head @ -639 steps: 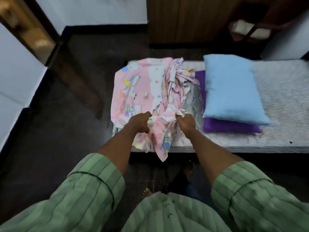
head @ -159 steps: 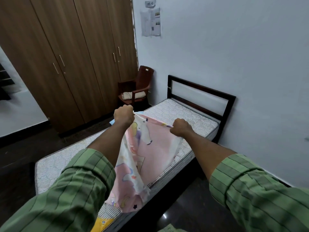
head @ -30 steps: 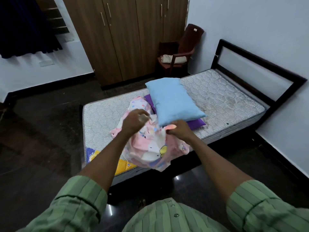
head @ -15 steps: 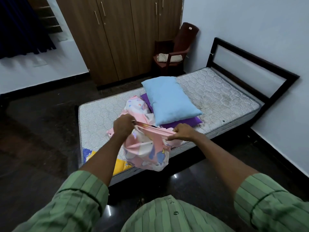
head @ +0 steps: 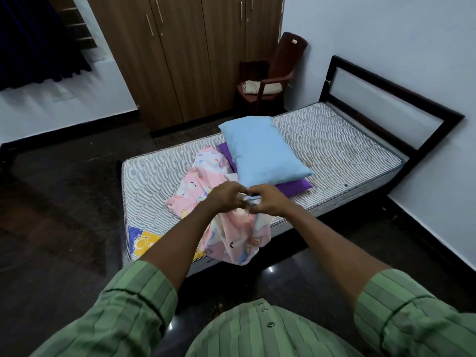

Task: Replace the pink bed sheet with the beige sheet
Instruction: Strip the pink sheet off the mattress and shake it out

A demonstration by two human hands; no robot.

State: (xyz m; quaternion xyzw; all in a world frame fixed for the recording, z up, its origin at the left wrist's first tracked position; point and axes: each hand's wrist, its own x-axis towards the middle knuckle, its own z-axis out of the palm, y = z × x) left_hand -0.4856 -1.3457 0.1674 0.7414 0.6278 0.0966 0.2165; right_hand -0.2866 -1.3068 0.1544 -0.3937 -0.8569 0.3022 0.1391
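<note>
Pink sheet (head: pixel 226 228) off the mattress (head: pixel 334 145), bunched. Left hand (head: pixel 222 195) and right hand (head: pixel 268 199) both pinching it. Beige sheet (head: pixel 260 86) waits, chair (head: pixel 278 73).

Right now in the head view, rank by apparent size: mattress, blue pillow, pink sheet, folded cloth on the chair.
1. mattress
2. blue pillow and pink sheet: look alike; the bunched sheet hangs nearer the camera, so unsure
3. folded cloth
</note>
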